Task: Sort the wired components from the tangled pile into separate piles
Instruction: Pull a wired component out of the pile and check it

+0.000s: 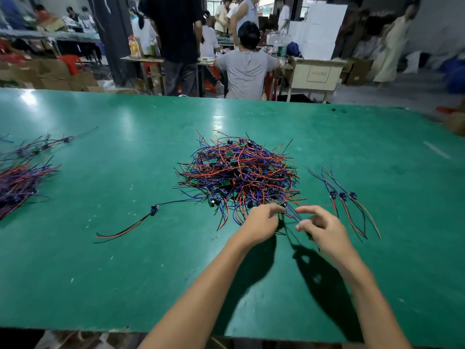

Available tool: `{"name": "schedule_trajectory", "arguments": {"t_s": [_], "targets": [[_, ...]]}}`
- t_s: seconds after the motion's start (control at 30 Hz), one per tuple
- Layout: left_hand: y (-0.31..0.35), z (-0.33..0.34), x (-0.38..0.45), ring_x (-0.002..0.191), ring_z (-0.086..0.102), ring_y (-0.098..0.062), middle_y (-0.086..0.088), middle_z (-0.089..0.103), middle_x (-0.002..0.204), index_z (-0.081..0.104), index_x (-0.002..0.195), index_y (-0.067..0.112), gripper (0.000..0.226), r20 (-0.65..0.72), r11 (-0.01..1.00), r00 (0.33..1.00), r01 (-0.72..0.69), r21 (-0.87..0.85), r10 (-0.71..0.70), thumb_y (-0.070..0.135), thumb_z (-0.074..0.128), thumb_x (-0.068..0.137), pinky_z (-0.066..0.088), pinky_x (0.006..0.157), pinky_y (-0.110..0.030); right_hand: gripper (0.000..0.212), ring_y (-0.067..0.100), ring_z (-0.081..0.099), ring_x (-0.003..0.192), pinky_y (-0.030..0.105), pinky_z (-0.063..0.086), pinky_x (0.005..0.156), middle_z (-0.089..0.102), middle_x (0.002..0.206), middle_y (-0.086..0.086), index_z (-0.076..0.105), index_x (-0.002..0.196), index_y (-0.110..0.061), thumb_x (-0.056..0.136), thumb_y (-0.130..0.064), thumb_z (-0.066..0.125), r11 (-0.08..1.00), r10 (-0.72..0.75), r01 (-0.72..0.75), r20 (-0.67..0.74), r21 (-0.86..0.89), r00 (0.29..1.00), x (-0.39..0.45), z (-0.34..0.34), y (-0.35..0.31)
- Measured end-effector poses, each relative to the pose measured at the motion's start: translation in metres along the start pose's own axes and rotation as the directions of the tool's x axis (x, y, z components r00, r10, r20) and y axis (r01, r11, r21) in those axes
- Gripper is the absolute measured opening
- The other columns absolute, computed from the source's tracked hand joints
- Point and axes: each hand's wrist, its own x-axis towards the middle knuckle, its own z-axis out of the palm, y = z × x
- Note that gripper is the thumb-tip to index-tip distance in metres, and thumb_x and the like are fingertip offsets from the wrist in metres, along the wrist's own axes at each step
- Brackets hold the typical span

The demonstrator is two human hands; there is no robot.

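A person's hands work the near edge of a tangled pile [237, 172] of red, blue and black wired components at the middle of a green counter [113, 260]. The left hand [260, 224], fingers curled, pinches wires at the pile's near rim, where a small black part [283, 204] sits just past the fingertips. The right hand [320, 226], just right of it, pinches thin dark wires between thumb and forefinger, the other fingers loosely curled. Right of the pile lie three sorted components [343, 196], side by side, leads trailing toward the near edge. Left of the pile, one component [154, 209] lies alone, its blue lead reaching back into the pile. Far left of the pile, a larger heap [20, 182] runs off the frame. Beyond the pile, other workers [247, 64] sit and stand at benches.
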Motion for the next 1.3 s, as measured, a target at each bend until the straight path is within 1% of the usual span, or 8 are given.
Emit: {"name": "schedule_trajectory", "arguments": {"t_s": [0.1,0.2,0.3,0.47,0.63,0.93,1.13,1.3], "targets": [[-0.001,0.005,0.001,0.117,0.060,-0.023,-0.012,0.062,0.134,0.046,0.148,0.014,0.053,0.027,0.932,0.998,0.055,-0.358,-0.048,-0.002,0.052,0.097,0.046,0.090,-0.025,0.034,0.006,0.032,0.042,0.016,0.027,0.038,0.076,0.087,0.004,0.069,0.118,-0.023,0.093,-0.003,0.058,0.941,0.103,-0.144,0.148,0.307,0.984,0.000,-0.001,-0.013],[0.004,0.002,0.000,0.097,0.064,-0.017,-0.004,0.071,0.115,0.044,0.145,0.018,0.049,0.067,0.743,0.989,0.141,-0.654,-0.129,-0.001,0.049,0.100,0.051,0.075,-0.023,0.039,0.008,0.041,0.046,0.017,0.035,0.041,0.074,0.112,0.005,0.064,0.128,-0.023,0.091,-0.010,0.062,0.851,0.045,-0.199,0.310,0.486,0.950,0.000,0.001,-0.024],[0.010,-0.009,-0.006,0.086,0.069,-0.017,-0.015,0.071,0.121,0.054,0.137,0.013,0.033,0.118,0.721,0.984,0.178,-0.669,-0.133,0.013,0.039,0.107,0.052,0.075,-0.023,0.038,0.007,0.060,0.052,0.017,0.048,0.045,0.073,0.120,-0.005,0.060,0.131,-0.022,0.093,-0.016,0.059,0.700,-0.018,-0.192,0.285,0.688,0.958,0.002,0.008,-0.037],[0.021,-0.030,-0.030,0.078,0.075,-0.020,-0.011,0.077,0.100,0.064,0.116,0.007,0.065,0.366,0.678,0.929,0.299,-0.671,-0.047,0.056,0.022,0.106,0.059,0.073,-0.026,0.026,0.006,0.073,0.074,0.020,0.057,0.057,0.077,0.109,-0.011,0.057,0.125,-0.029,0.103,-0.016,0.052,0.555,0.098,-0.135,0.097,0.821,0.990,0.012,0.028,-0.039],[0.011,-0.055,-0.058,0.067,0.072,-0.014,-0.017,0.076,0.107,0.068,0.116,0.003,0.023,0.257,0.801,0.966,0.131,-0.585,0.029,0.016,0.064,0.098,0.056,0.066,-0.022,0.022,0.012,0.073,0.102,0.029,0.052,0.087,0.076,0.111,-0.006,0.051,0.124,-0.025,0.106,-0.015,0.044,0.437,0.077,-0.113,0.087,0.892,0.993,0.012,0.046,-0.028],[-0.028,-0.062,-0.082,0.075,0.076,-0.017,-0.011,0.078,0.100,0.065,0.121,-0.001,0.027,0.224,0.869,0.966,0.218,-0.444,-0.128,0.006,0.067,0.095,0.056,0.066,-0.020,0.019,0.009,0.071,0.082,0.019,0.055,0.068,0.079,0.102,0.005,0.070,0.114,-0.014,0.103,-0.016,0.055,0.760,0.083,-0.081,0.027,0.645,0.996,-0.008,0.077,-0.002],[-0.030,-0.044,-0.081,0.079,0.075,-0.020,-0.011,0.077,0.101,0.065,0.124,0.004,0.030,0.013,0.813,0.992,0.110,-0.572,-0.125,0.013,0.067,0.096,0.061,0.075,-0.028,0.017,0.022,0.071,0.079,0.039,0.061,0.067,0.077,0.107,0.012,0.075,0.106,-0.008,0.101,-0.014,0.060,0.870,0.000,-0.073,0.149,0.488,0.989,-0.012,0.091,-0.007],[-0.037,-0.026,-0.089,0.060,0.066,-0.009,-0.014,0.066,0.089,0.059,0.130,-0.003,0.041,-0.047,0.795,0.984,0.112,-0.597,-0.174,-0.002,0.070,0.090,0.052,0.058,-0.019,0.010,0.006,0.067,0.068,0.017,0.052,0.056,0.077,0.103,0.005,0.076,0.098,-0.004,0.096,-0.005,0.066,0.878,0.013,-0.050,0.081,0.476,0.997,-0.013,0.099,-0.001]]}}
